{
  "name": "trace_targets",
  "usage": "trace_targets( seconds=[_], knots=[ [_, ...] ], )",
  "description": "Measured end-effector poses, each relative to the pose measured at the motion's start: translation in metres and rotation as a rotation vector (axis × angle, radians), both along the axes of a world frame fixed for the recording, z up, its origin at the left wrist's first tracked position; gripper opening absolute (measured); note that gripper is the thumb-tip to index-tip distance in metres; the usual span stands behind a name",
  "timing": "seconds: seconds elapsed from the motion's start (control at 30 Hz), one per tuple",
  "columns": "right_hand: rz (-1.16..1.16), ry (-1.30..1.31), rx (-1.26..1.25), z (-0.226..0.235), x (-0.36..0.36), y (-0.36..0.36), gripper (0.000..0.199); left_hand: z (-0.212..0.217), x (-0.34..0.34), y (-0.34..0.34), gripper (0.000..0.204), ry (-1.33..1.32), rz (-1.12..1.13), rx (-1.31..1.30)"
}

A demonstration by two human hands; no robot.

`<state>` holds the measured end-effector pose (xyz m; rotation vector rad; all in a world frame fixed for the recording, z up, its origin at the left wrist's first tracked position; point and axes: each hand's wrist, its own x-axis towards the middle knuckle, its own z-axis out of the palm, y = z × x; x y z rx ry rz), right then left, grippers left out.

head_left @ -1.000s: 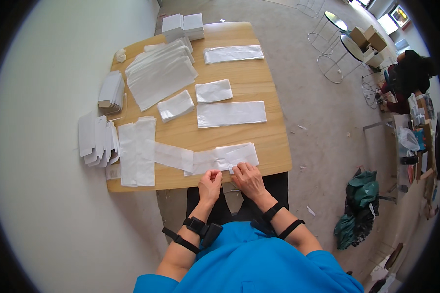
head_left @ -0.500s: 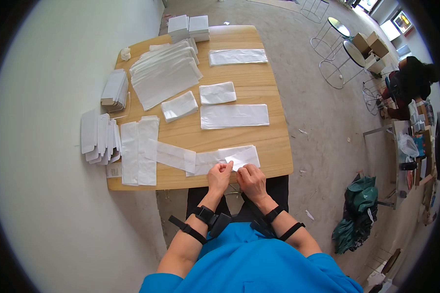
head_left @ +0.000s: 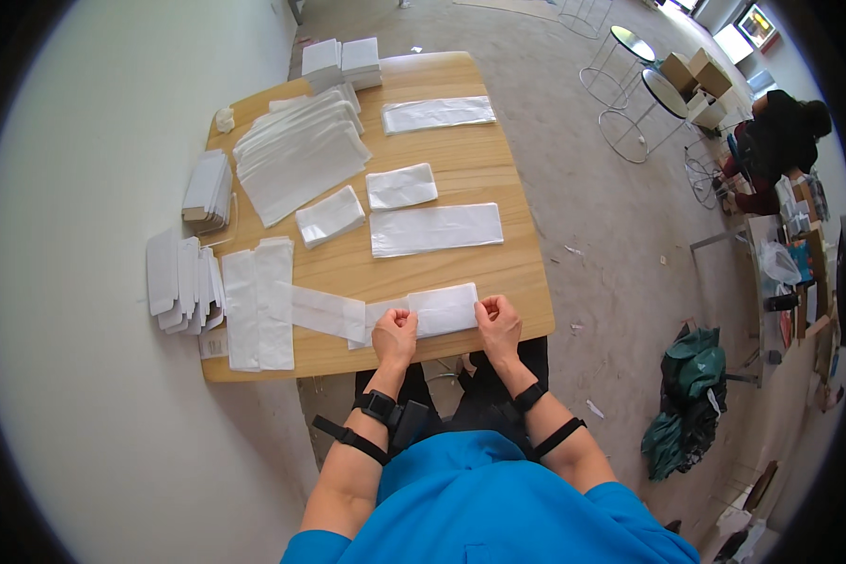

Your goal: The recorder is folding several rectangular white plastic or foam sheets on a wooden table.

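A small white folded cloth [head_left: 445,309] inside a clear plastic sleeve lies near the front edge of the wooden table [head_left: 498,202]. My left hand [head_left: 395,336] pinches its left end and my right hand [head_left: 499,325] pinches its right end. Both hands rest on the table top with fingers closed on the packet. An empty clear sleeve [head_left: 321,311] lies just left of my left hand.
Flat white packets [head_left: 432,229], [head_left: 400,185], [head_left: 437,114] lie mid-table. A fanned pile of white bags [head_left: 296,155] and stacked white pads [head_left: 183,282] sit at the left, boxes [head_left: 341,58] at the far end. Another person [head_left: 775,146] sits far right near wire stools [head_left: 630,89].
My hands have moved apart along the packet, from close together at its left part to one at each end. The packet now lies flat and stretched between them.
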<state>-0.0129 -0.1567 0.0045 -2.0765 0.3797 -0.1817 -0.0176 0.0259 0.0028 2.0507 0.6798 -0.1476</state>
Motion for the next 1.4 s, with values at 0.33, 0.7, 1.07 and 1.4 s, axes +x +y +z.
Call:
trace_targets(
  seconds=[0.33,0.7,1.07,1.4],
  knots=[
    [-0.001,0.105,-0.091,-0.011,0.018,-0.004,0.019,-0.003,0.002,0.001,0.023,0.026,-0.031,0.006],
    [-0.002,0.126,-0.123,-0.009,0.021,-0.003,0.018,-0.006,0.004,0.000,0.021,0.003,-0.048,0.057],
    [0.020,0.119,-0.215,-0.010,0.025,-0.003,0.018,-0.002,0.005,-0.001,0.022,-0.005,-0.098,0.150],
    [-0.006,0.090,0.130,0.013,0.014,0.015,0.015,0.017,0.007,0.007,0.025,0.119,-0.096,-0.566]
  ],
)
